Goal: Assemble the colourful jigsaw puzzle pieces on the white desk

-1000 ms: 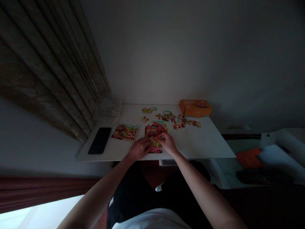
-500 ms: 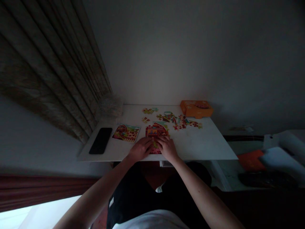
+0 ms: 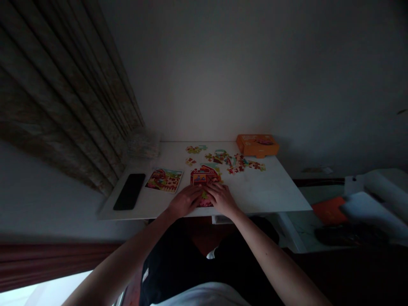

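So the white table (image 3: 270, 191) takes up the middle of the view, pushed against the wall with the curtain (image 3: 63, 106) hanging off to the left. The working stuff all sits along the near edge, probably so it's within easy reach of the person sitting there.

The orange box (image 3: 257, 145) is parked at the far right corner, out of the way, and a black phone (image 3: 129, 197) lies flat near the left edge, well apart from the action. Next to the phone is a picture card (image 3: 164, 179), face up, which looks like it's there for reference since it sits just beside the half-built puzzle (image 3: 204, 176).

The loose pieces (image 3: 234, 161) are scattered between the puzzle and the box, spread out so each one can be seen.

Both hands are down on the near part of the puzzle. The left hand (image 3: 184, 200) rests flat-ish on its left side, fingers loosely curled, and I can't tell if there's a piece under it. The right hand (image 3: 221, 197) lies palm down on the right side, fingers spread and pressing, not pinching anything that I can see.

Compared with a second ago: the right hand was further up then, fingertips pinched around a piece at the puzzle's middle. Now it's flattened out and closer to the left hand, like it's pushing something into place.
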`<action>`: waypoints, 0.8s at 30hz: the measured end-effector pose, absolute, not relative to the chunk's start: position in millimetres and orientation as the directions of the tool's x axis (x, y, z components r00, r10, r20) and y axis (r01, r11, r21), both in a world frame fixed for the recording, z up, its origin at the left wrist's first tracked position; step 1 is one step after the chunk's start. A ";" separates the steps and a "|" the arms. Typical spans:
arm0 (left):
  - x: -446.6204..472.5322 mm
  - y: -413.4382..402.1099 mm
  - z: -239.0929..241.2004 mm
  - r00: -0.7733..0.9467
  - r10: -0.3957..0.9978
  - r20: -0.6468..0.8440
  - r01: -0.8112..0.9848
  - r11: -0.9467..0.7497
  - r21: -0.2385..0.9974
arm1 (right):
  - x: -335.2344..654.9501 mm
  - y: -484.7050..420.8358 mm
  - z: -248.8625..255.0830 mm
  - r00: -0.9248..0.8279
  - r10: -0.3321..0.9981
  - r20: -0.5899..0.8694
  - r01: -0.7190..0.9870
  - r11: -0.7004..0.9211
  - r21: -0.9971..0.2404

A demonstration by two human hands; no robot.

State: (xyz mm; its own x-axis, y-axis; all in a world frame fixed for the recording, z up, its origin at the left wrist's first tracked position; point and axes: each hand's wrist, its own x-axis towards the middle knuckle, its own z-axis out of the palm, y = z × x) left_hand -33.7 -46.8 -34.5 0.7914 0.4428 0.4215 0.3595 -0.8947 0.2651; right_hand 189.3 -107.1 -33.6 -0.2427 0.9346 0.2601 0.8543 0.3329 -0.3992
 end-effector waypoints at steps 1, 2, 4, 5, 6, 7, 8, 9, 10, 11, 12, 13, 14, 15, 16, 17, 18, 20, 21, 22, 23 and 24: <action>-33.6 -46.7 -34.6 0.789 0.441 0.429 0.357 -0.896 0.264 | 193.4 -106.7 -34.3 -0.240 0.934 0.265 0.851 0.334 -0.406; -33.6 -46.6 -34.8 0.786 0.439 0.435 0.356 -0.897 0.262 | 199.2 -105.7 -35.4 -0.226 0.935 0.273 0.851 0.326 -0.411; -33.6 -46.2 -35.7 0.785 0.434 0.442 0.353 -0.900 0.257 | 216.9 -101.7 -38.1 -0.154 0.943 0.295 0.873 0.269 -0.407; -33.8 -45.9 -36.3 0.787 0.431 0.442 0.352 -0.901 0.253 | 228.5 -98.6 -39.6 -0.096 0.947 0.308 0.891 0.219 -0.397; -34.0 -45.3 -37.0 0.787 0.431 0.441 0.354 -0.901 0.249 | 241.2 -94.9 -40.9 -0.028 0.947 0.320 0.911 0.156 -0.383; -34.2 -44.5 -37.6 0.788 0.431 0.440 0.356 -0.902 0.244 | 254.6 -90.5 -41.9 0.034 0.944 0.328 0.926 0.094 -0.366; -34.3 -43.4 -37.9 0.791 0.431 0.435 0.360 -0.902 0.239 | 267.8 -85.6 -42.8 0.100 0.936 0.338 0.937 0.026 -0.350; -34.1 -42.1 -37.8 0.797 0.430 0.425 0.363 -0.902 0.231 | 280.1 -80.1 -43.3 0.160 0.925 0.344 0.940 -0.037 -0.339; -33.4 -40.7 -37.1 0.804 0.430 0.410 0.369 -0.902 0.224 | 290.8 -74.1 -43.6 0.209 0.915 0.346 0.939 -0.089 -0.333; -32.1 -39.1 -35.7 0.812 0.432 0.392 0.376 -0.901 0.216 | 299.4 -67.8 -43.8 0.246 0.905 0.346 0.935 -0.129 -0.330; -30.0 -37.5 -33.6 0.821 0.434 0.371 0.382 -0.900 0.207 | 305.6 -61.1 -43.9 0.271 0.898 0.347 0.932 -0.155 -0.328; -27.3 -35.8 -30.8 0.827 0.440 0.350 0.393 -0.897 0.201 | 309.5 -54.3 -44.0 0.281 0.894 0.348 0.931 -0.166 -0.326; -23.7 -34.0 -27.5 0.830 0.449 0.330 0.405 -0.893 0.195 | 311.3 -47.5 -44.2 0.279 0.895 0.349 0.932 -0.165 -0.323; -19.4 -32.1 -23.8 0.833 0.455 0.313 0.415 -0.890 0.189 | 311.6 -41.0 -44.5 0.268 0.897 0.351 0.935 -0.154 -0.319; -14.2 -30.0 -19.8 0.837 0.458 0.297 0.421 -0.888 0.183 | 310.7 -35.1 -45.0 0.254 0.901 0.352 0.938 -0.141 -0.316; -8.3 -27.5 -15.9 0.843 0.458 0.283 0.424 -0.889 0.176 | 309.4 -29.9 -45.5 0.240 0.905 0.351 0.941 -0.128 -0.314; -1.3 -24.4 -12.2 0.846 0.458 0.272 0.427 -0.889 0.168 | 307.9 -25.8 -46.1 0.230 0.908 0.350 0.942 -0.118 -0.313; 15.7 -15.7 -6.3 0.839 0.473 0.267 0.447 -0.881 0.156 | 305.9 -20.7 -47.4 0.217 0.913 0.347 0.944 -0.105 -0.314; 26.1 -9.8 -4.3 0.829 0.490 0.269 0.465 -0.871 0.156 | 305.6 -19.6 -48.0 0.211 0.915 0.343 0.945 -0.100 -0.313; 37.7 -2.8 -3.0 0.815 0.513 0.269 0.487 -0.858 0.161 | 305.8 -19.3 -48.5 0.202 0.918 0.341 0.946 -0.093 -0.312; 50.5 5.3 -2.2 0.801 0.538 0.264 0.510 -0.843 0.172 | 306.3 -19.5 -48.9 0.194 0.920 0.341 0.946 -0.084 -0.313; 64.3 14.1 -2.0 0.793 0.556 0.249 0.524 -0.831 0.186 | 307.2 -19.9 -49.2 0.185 0.921 0.343 0.946 -0.072 -0.317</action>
State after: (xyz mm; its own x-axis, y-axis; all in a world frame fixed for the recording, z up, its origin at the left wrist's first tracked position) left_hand 64.3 14.1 -2.0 0.7931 0.5558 0.2491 0.5241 -0.8312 0.1856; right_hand 307.2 -19.9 -49.2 0.1854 0.9207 0.3435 0.9457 -0.0722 -0.3168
